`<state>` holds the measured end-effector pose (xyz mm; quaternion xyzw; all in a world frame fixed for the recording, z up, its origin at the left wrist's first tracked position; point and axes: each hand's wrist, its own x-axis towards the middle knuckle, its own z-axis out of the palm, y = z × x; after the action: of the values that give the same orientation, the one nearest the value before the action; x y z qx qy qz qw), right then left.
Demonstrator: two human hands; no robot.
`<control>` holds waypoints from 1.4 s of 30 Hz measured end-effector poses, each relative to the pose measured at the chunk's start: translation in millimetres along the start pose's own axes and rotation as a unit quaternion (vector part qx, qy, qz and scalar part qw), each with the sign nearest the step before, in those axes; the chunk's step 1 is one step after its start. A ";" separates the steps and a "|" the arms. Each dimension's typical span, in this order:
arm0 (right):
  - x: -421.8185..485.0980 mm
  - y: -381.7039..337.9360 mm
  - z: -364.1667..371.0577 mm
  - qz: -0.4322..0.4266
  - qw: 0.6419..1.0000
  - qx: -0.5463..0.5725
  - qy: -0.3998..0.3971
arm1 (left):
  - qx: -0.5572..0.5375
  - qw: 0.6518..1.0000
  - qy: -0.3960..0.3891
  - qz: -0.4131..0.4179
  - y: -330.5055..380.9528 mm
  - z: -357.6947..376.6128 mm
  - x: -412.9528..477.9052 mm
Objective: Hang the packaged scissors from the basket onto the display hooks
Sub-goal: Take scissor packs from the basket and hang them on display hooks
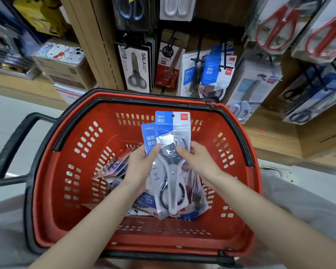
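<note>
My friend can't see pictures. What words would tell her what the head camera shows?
A left hand and a right hand hold blue-and-white packaged scissors over a red basket with more packs lying inside. Behind the basket, matching packs and other scissors hang on display hooks.

Two forearms [97, 216], bare up to the bottom edge of the frame, end in the left hand [140, 166] and right hand [198, 160]. Light grey cloth [303, 206], seemingly trouser legs, shows at lower left and lower right.
</note>
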<state>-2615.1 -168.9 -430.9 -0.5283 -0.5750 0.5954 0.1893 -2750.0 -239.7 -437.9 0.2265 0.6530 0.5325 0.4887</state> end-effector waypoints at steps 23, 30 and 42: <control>-12.4 -16.9 -45.1 -0.089 0.995 -0.041 0.024 | -0.038 0.998 -0.014 -0.044 17.0 7.3 -1.6; -19.6 -27.3 -58.0 -0.089 0.993 -0.051 -0.062 | -0.015 0.998 -0.035 0.043 45.1 23.8 4.5; -11.0 -95.9 -96.4 -0.189 0.977 -0.029 0.092 | 0.040 0.990 -0.073 0.111 71.0 53.3 13.9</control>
<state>-2566.0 -105.7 -320.3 -0.4676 -0.6618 0.4806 0.3353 -2725.0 -179.6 -375.9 0.3555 0.6070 0.5388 0.4636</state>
